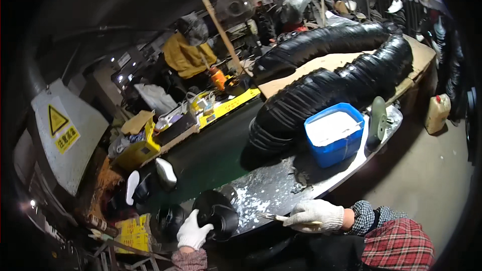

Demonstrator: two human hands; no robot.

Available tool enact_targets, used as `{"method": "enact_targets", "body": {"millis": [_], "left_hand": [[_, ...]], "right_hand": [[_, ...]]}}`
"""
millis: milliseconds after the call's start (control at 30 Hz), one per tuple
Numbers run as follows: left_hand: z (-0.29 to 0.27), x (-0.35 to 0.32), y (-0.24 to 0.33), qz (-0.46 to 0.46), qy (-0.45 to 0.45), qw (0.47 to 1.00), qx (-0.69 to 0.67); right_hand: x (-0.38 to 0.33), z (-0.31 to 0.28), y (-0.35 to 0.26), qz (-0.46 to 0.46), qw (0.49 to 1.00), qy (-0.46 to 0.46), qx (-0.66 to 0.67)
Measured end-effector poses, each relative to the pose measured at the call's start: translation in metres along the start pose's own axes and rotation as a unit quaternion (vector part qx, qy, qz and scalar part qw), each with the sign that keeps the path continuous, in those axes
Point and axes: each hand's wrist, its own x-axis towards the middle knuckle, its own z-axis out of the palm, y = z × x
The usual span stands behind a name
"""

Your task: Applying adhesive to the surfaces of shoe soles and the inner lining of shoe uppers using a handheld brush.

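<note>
My left hand [193,232], in a white knit glove, grips the near left side of a glossy black boot [216,211], thumb and fingers apart around its edge. The boot's exact shape is hard to make out in the shadow. My right hand [319,216], also gloved, is closed around a small brush [273,217], whose tip points left toward the boot without touching it. Under the brush lies a dark worktop [261,190] spattered with white. Another dark rounded piece [169,218] stands left of the boot.
A blue tub [329,156] of white stuff stands on the worktop, beside a green shoe-shaped piece [377,115]. Behind it a thick black ribbed duct [321,93] curves over a board. White-bottomed shoes [165,173] rest on the green belt [206,155]. A yellow box [134,233] sits near left.
</note>
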Motion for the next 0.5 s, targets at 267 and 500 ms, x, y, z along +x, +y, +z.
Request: {"method": "enact_targets", "body": {"millis": [267,500], "left_hand": [[0.042,-0.028,-0.044,0.262,0.426,0.866,-0.008],[0.129,-0.05,-0.049,-0.137,0.181,0.808,-0.543]], "right_hand": [[-0.03,-0.133,0.014,0.125,0.9,0.404,-0.1],[-0.018,-0.189,0.06,0.297,0.879,0.216,-0.304]]}}
